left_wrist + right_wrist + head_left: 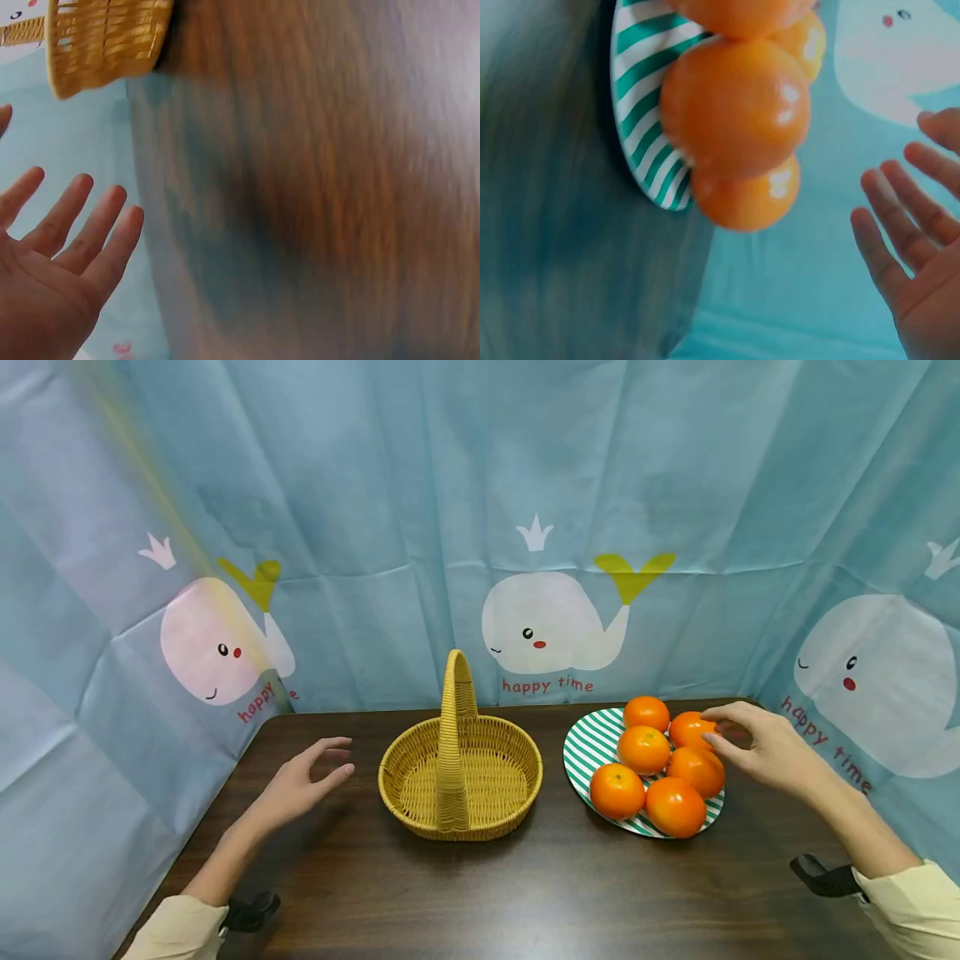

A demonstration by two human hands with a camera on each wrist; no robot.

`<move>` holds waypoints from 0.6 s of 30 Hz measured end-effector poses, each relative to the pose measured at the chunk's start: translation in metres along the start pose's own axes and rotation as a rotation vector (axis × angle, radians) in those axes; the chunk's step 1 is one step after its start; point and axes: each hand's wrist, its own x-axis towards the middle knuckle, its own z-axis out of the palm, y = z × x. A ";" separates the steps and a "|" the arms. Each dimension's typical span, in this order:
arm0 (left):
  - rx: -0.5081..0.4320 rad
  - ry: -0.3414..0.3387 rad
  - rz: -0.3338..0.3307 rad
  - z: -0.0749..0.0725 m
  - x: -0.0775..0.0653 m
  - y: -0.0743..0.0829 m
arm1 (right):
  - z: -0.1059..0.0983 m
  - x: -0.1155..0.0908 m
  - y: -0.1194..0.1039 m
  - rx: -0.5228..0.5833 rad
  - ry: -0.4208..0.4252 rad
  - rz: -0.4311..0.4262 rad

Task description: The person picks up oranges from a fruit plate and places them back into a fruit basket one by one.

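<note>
Several oranges [617, 792] are grouped on a green-and-white striped plate [592, 745] at the right of the table. My right hand [767, 750] is at the plate's right side, its thumb and fingers spread apart and overlapping the edge of the back right orange [690, 732] in the head view. In the right wrist view that hand [922, 217] appears with its fingers extended, nothing in the palm. A yellow woven basket [408, 768] with a tall arched handle stands mid-table, its inside bare. Left of the basket, my left hand [300, 783] hovers with relaxed fingers, holding nothing.
The dark wooden table [480, 893] meets a light blue curtain [360, 527] printed with whales along its back and sides. A black wrist strap [251, 912] is on the left wrist, another strap [823, 877] on the right.
</note>
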 end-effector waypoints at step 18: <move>-0.264 -0.105 0.097 0.038 0.013 0.002 | -0.006 -0.040 0.043 0.354 -0.038 0.297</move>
